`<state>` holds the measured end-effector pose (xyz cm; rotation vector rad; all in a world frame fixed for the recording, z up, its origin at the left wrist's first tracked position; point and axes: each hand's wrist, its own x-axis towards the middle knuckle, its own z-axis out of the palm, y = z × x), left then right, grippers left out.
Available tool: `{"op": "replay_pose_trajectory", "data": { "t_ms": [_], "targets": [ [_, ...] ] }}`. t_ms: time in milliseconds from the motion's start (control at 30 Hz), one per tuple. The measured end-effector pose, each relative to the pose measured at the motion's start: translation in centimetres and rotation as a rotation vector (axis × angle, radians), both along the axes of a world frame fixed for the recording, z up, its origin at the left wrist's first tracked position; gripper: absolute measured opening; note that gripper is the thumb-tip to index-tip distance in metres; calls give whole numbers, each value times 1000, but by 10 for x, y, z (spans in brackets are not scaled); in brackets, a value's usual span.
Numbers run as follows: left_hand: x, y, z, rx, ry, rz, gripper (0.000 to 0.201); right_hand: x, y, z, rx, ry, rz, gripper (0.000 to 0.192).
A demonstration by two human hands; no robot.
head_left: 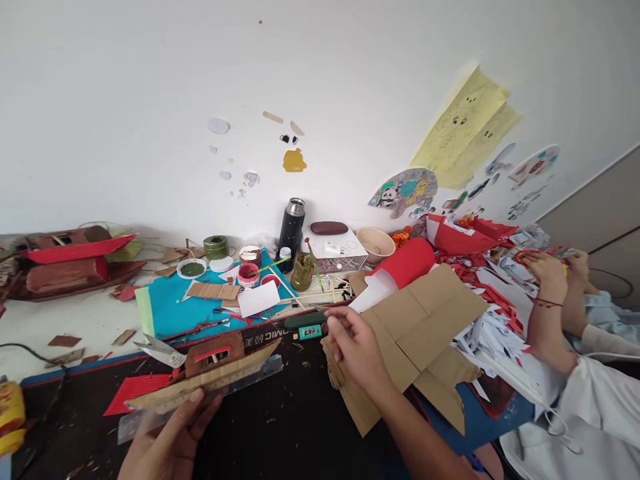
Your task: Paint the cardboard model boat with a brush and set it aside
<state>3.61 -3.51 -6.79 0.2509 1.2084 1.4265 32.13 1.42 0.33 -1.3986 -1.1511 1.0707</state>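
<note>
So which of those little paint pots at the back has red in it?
The white-rimmed pot beside the white paper; the shallow dish to its left holds green paint.

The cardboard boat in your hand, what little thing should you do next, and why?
Probably bring the right hand back to the cardboard boat. The left hand alone props it up from below, together with a clear ruler, tilted above the black mat, while the right hand hovers open over the folded cardboard. A second grip would likely steady it.
</note>
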Motion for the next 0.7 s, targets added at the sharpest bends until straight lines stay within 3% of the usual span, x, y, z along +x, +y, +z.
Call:
{"op": "replay_pose_trajectory", "data": {
  "t_ms": [133, 367, 700],
  "targets": [
    [-1, 0, 1, -12, 2, -4, 57, 9, 30, 0, 29, 33, -104, 66],
    [0, 4, 3, -86, -35, 37, 64, 5, 67, -5, -24, 98, -94, 81],
    [2, 5, 6, -119, -54, 56, 66, -14, 98, -12, -97, 212, -98, 70]
  ]
}}
